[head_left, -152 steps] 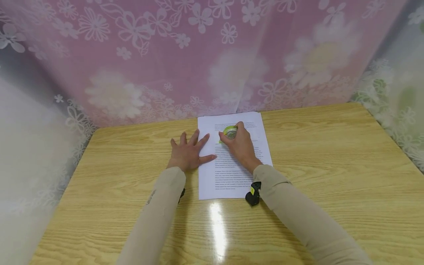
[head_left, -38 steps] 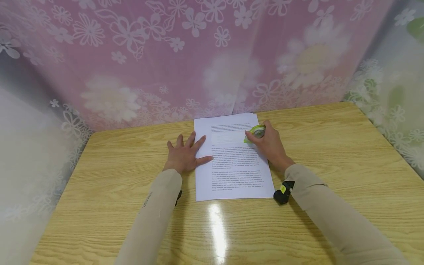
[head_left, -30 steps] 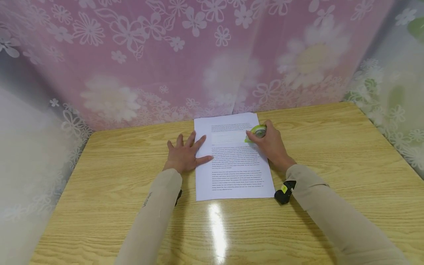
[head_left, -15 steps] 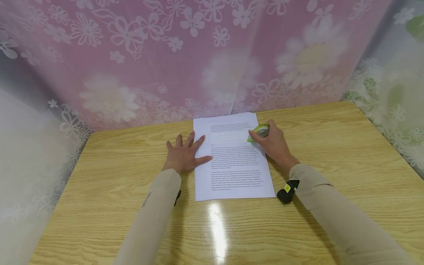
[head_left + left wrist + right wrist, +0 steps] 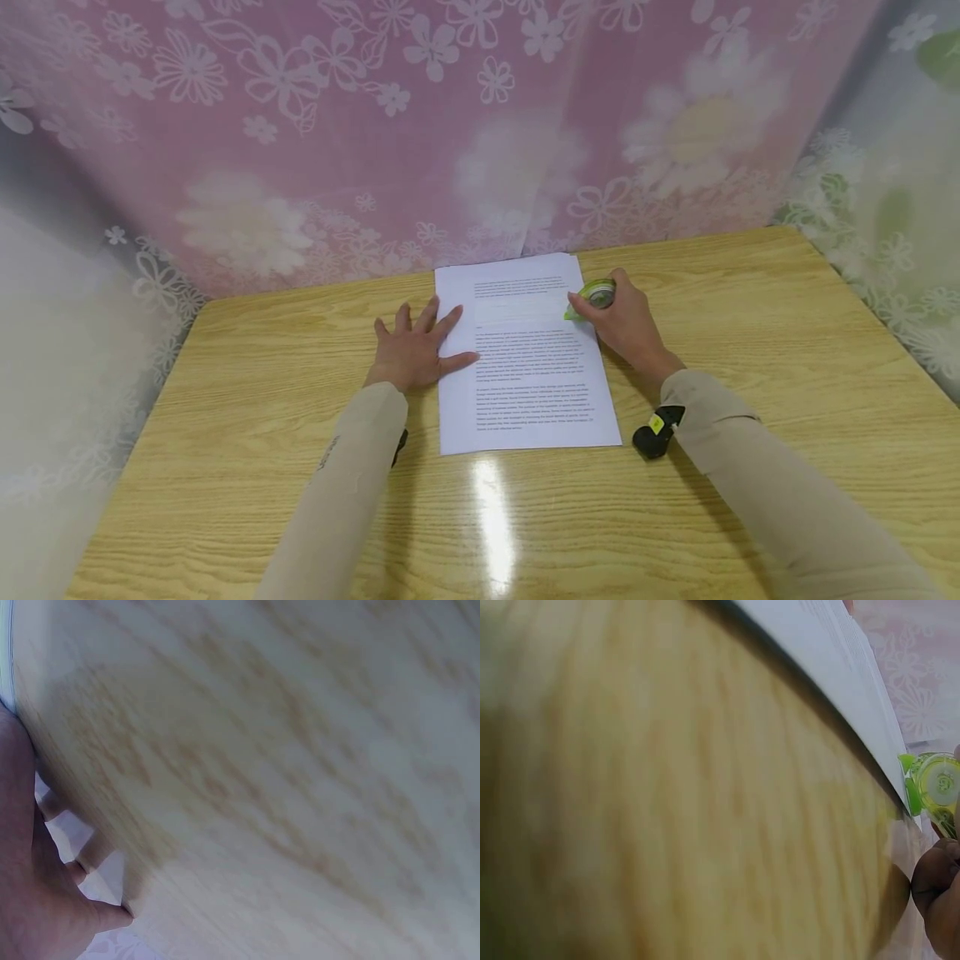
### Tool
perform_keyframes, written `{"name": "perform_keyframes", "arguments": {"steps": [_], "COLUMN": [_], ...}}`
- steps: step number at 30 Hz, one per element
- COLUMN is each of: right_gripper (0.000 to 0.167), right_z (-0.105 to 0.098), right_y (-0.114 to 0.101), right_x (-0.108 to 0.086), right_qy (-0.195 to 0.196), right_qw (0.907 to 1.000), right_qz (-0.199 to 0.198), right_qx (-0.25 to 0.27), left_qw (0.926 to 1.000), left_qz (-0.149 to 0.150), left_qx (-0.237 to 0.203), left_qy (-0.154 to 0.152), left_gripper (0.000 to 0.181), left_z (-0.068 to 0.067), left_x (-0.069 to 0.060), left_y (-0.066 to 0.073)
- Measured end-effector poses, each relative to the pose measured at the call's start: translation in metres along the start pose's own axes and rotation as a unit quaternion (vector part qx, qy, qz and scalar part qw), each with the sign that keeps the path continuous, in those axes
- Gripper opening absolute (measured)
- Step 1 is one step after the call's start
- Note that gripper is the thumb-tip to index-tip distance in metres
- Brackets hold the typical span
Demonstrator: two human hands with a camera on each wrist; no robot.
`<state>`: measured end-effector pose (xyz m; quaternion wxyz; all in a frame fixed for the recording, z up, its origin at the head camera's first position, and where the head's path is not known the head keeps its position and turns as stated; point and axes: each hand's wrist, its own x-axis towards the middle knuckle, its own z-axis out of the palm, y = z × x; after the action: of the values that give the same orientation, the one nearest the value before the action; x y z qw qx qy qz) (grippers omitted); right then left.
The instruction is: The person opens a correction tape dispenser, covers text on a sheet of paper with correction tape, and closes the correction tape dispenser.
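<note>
A stack of printed white paper lies flat on the wooden table. My left hand is spread, its thumb and forefinger reaching onto the sheet's left side. In the left wrist view part of the left hand shows beside the tabletop. A green correction tape is held between the thumb and fingers of my right hand, its tip at the page's right edge. In the right wrist view the correction tape shows its clear round case. A whited-out band crosses the upper text, with faint lines in it.
The wooden table extends on both sides of the paper. A pink floral curtain hangs along its far edge, with pale floral curtains at left and right. A black wrist camera sits below the right hand.
My right hand has drawn the correction tape rightward from mid-page to the page's right edge, slowly in the last second. The left hand keeps its place on the paper.
</note>
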<state>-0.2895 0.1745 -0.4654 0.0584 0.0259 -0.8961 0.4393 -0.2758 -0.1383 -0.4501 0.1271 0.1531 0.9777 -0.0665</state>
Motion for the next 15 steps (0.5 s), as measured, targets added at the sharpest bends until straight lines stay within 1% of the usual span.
{"name": "perform_keyframes", "arguments": {"steps": [9,15], "right_gripper": [0.055,0.055], "right_z": [-0.0047,-0.0071], "right_y": [0.0045,0.0071], "right_x": [-0.0008,-0.0016], "right_qy": [0.002,0.002], "right_qw": [1.0000,1.0000], "right_qz": [-0.005,-0.007], "right_qx": [-0.008,-0.005], "left_qw": [0.9999,1.0000], "left_qz": [0.004,0.002], "left_qx": [-0.010,-0.008], "left_qy": [-0.001,-0.001], "left_gripper": [0.084,0.084], "left_z": [-0.0024,-0.0011], "left_x": [-0.0019,-0.0007], "left_y": [0.0003,0.0004]}}
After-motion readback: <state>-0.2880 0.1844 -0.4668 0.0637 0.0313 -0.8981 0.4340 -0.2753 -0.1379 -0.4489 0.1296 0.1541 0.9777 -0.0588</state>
